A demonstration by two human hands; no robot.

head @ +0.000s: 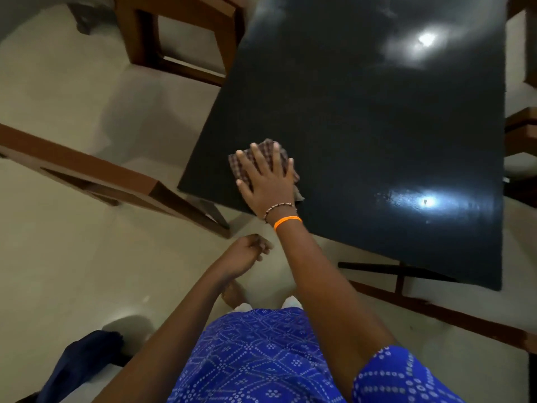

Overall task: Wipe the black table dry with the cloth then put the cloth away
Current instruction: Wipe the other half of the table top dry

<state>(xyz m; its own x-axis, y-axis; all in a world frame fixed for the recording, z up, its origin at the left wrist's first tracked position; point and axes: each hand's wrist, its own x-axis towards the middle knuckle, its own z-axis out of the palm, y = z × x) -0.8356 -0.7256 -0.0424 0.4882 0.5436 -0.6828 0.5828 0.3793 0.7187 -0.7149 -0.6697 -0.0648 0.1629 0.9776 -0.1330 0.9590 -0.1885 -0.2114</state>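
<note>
The black table (377, 126) fills the upper right, glossy, with two bright light reflections on it. A brown checked cloth (241, 165) lies flat near the table's near-left corner. My right hand (266, 178) presses down on the cloth with the fingers spread, palm flat, covering most of it. My left hand (250, 253) hangs below the table edge over the floor, fingers loosely curled, holding nothing. Wet streaks glint around the lower reflection (427, 202).
A wooden chair (174, 33) stands at the table's far left. Another wooden chair frame (96, 175) is at the left, close to the corner. More wooden furniture (520, 132) lines the right edge. A dark blue bag (81, 362) lies on the tiled floor.
</note>
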